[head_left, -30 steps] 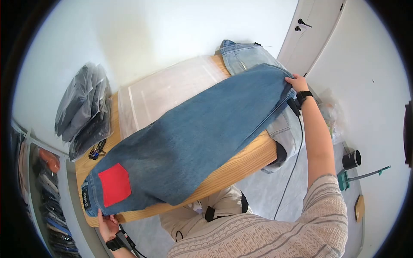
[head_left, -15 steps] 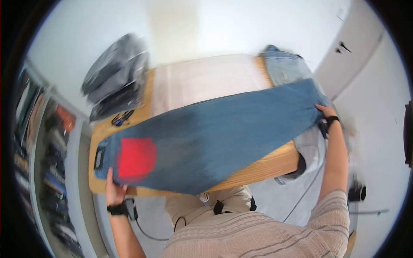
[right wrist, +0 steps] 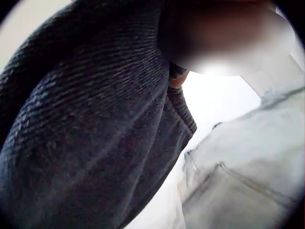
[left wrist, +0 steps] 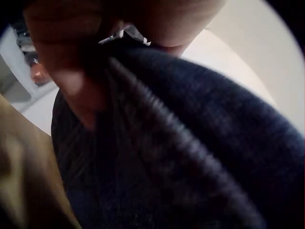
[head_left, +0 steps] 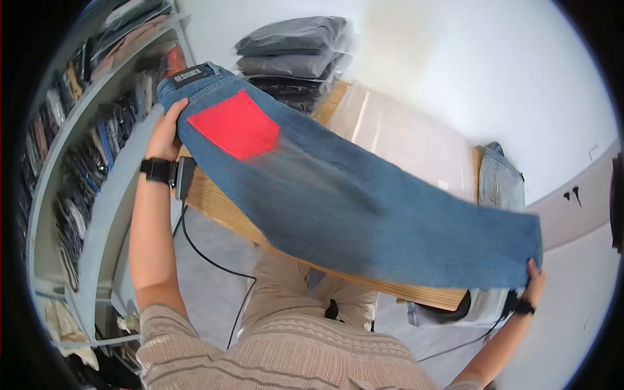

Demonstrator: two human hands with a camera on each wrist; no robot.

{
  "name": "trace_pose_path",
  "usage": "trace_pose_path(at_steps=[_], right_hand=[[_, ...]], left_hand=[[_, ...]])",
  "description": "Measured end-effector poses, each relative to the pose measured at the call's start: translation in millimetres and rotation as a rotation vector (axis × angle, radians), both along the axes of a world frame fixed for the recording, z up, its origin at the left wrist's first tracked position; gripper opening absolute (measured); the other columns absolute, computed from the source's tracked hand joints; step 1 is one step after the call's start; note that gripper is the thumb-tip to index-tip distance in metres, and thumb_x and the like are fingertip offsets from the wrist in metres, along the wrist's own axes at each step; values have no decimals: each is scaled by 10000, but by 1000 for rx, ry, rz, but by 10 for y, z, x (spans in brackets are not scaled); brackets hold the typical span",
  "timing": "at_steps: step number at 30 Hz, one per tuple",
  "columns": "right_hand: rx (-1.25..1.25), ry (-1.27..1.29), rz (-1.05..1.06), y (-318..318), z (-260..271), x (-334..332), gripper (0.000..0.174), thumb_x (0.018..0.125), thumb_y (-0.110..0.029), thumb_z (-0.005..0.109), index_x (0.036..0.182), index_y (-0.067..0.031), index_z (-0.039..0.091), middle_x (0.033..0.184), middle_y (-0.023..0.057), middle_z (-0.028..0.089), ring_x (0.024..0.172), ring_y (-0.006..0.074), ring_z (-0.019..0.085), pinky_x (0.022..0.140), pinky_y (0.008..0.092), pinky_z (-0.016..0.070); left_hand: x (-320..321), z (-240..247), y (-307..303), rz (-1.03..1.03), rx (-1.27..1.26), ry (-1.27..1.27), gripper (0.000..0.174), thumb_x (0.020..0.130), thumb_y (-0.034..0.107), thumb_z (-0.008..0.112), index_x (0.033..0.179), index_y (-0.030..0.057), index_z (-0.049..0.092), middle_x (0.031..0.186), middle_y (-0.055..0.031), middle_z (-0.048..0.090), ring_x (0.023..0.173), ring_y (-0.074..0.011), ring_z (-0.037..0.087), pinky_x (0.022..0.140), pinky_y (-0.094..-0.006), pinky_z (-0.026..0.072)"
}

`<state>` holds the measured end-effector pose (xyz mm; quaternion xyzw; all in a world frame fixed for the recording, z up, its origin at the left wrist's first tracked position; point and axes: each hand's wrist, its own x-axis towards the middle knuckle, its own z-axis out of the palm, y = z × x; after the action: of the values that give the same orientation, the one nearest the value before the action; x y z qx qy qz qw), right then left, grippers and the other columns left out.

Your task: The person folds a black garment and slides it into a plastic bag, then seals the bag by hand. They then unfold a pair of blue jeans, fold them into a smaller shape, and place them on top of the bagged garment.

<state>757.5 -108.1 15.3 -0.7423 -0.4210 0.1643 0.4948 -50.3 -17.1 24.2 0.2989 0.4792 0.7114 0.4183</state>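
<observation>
A pair of blue jeans (head_left: 416, 214), folded lengthwise, stretches between both hands over the wooden table (head_left: 227, 205). Its waistband with a dark label (head_left: 190, 75) is at the upper left, above a red back pocket (head_left: 237, 125). My left hand (head_left: 166, 130) grips the edge just below the waistband, thumb on top. In the left wrist view, fingers (left wrist: 76, 90) pinch the denim beside a stitched seam. At the far end, my right hand (head_left: 535, 285) holds the corner of the leg hem. The right wrist view shows the dark denim (right wrist: 95, 124) hanging from that hand, which is blurred.
Bagged dark garments (head_left: 292, 55) are stacked at the back of the table. A clear plastic sheet (head_left: 403, 140) covers the table's middle. Light-wash jeans (head_left: 500, 179) lie at the right end. Shelves of packed clothes (head_left: 97, 136) stand at the left. A black cable (head_left: 221, 266) hangs by the left wrist.
The head view has swung leftward. Both hands keep their hold on the jeans, whose waistband end has risen off the table toward the shelves, while the hem end has come nearer the body.
</observation>
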Motion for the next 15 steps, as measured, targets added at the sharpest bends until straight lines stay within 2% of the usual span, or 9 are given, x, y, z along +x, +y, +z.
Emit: trace_pose_path(at_steps=[3,5,6,7,9,11,12,13,15], right_hand=[[-195,-283,-34,-367,-643,-28,530,767,-334,686,1018,116,564,930,184,624,793,237,576,760,340,454],[-421,-383,-44,-585,-920,-226,519,784,-335,673,994,126,564,928,218,617,818,255,571,788,352,442],[-433,-377,-38,-647,-1061,-285,519,784,-335,673,994,126,564,928,218,617,818,255,571,788,352,442],[-349,-354,-105,-732,-1200,-345,510,796,-331,663,1019,115,558,967,225,608,840,257,569,797,353,437],[-285,-329,-177,-910,-1299,-476,501,807,-327,652,1043,104,553,1006,232,598,861,259,566,806,354,433],[-180,-327,-323,-954,-1222,-614,462,826,-285,636,1113,64,539,1088,200,570,1005,245,533,882,333,406],[-133,-556,-329,-966,-1201,-655,417,854,-239,603,1163,26,515,1126,158,558,1037,230,521,894,334,401],[-136,-566,-319,-929,-1126,-794,417,854,-239,603,1163,26,515,1126,158,558,1037,230,521,894,334,401],[22,-461,-105,-785,-875,-1364,296,860,-146,583,1107,14,551,1095,134,580,1030,243,529,930,321,375]], left_hand=[[-417,-321,-20,-43,-162,141,480,839,327,609,1146,-30,515,1047,-109,609,895,-212,602,810,-298,470],[-448,-511,-164,82,-429,504,578,827,384,622,1179,-53,486,1099,-150,583,958,-217,584,840,-296,451],[-504,-634,-223,151,-487,693,608,813,403,631,1166,-71,489,1110,-170,565,1003,-207,556,857,-296,433],[-547,-785,-294,228,-343,920,518,823,330,634,1151,-51,508,1084,-141,570,988,-198,547,845,-294,432],[-378,-964,-593,312,-80,958,369,830,202,622,1123,-8,543,1050,-103,579,958,-191,551,829,-296,435],[87,-886,-1000,314,-43,999,277,824,88,592,1093,27,562,1033,-79,586,942,-181,556,802,-288,441],[270,-904,-1185,280,-85,1026,250,820,67,581,1067,29,569,1020,-79,586,930,-175,557,785,-283,443],[425,-943,-1356,250,-127,1052,226,815,46,571,1041,31,576,1008,-79,586,918,-169,557,768,-279,445],[671,-1147,-1616,164,-174,972,293,773,14,595,1062,42,555,1022,-74,578,903,-168,556,741,-271,446]])
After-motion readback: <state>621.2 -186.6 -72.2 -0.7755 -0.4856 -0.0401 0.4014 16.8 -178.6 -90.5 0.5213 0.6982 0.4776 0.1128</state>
